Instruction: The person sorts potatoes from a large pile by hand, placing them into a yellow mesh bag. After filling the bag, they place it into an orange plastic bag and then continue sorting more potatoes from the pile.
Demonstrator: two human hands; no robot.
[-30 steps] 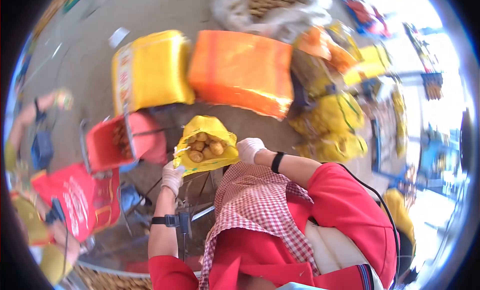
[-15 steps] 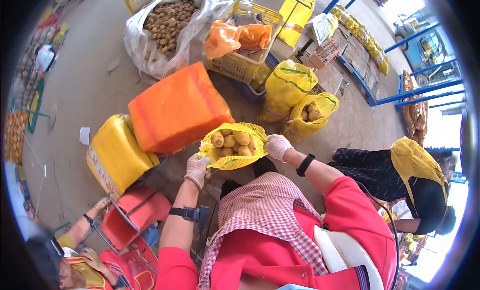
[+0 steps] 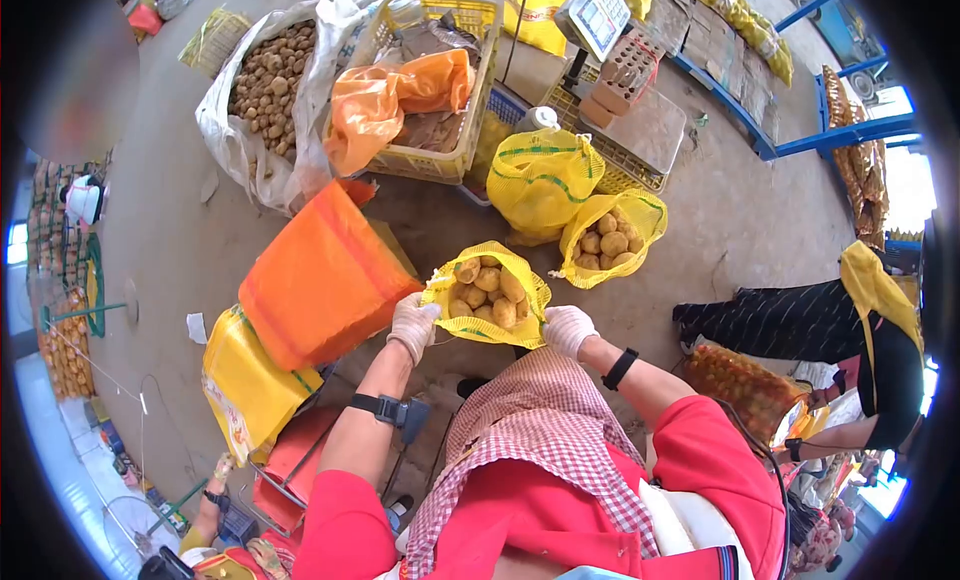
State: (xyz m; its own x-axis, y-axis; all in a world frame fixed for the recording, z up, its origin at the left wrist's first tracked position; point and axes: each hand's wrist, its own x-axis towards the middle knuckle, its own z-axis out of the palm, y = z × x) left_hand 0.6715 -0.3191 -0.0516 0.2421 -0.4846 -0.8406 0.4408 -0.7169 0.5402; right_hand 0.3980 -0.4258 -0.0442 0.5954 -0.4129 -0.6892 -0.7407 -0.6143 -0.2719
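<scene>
A yellow mesh bag (image 3: 462,326) hangs in front of me with its mouth spread wide, and several potatoes (image 3: 488,288) show inside. My left hand (image 3: 412,326), in a pale glove, is closed on the left side of the rim. On the right side, my right hand (image 3: 569,331), gloved too, grips the rim. Just beyond stand two more yellow mesh bags: an upright one (image 3: 540,188) and an open one (image 3: 640,224) with potatoes in it. A stack of orange bags (image 3: 325,280) lies close to my left hand.
Behind are a white sack (image 3: 222,130) of small potatoes and a yellow crate (image 3: 425,165) with orange plastic. A scale (image 3: 640,140) carries bricks. Folded yellow bags (image 3: 250,380) lie left, over a red chair (image 3: 290,480). Another person (image 3: 880,370) bends at the right beside a filled mesh sack (image 3: 745,390).
My view has shifted forward and right. Both hands still hold the mesh bag, which now sits nearer the open potato bag. The person on the right now has a filled sack beside them.
</scene>
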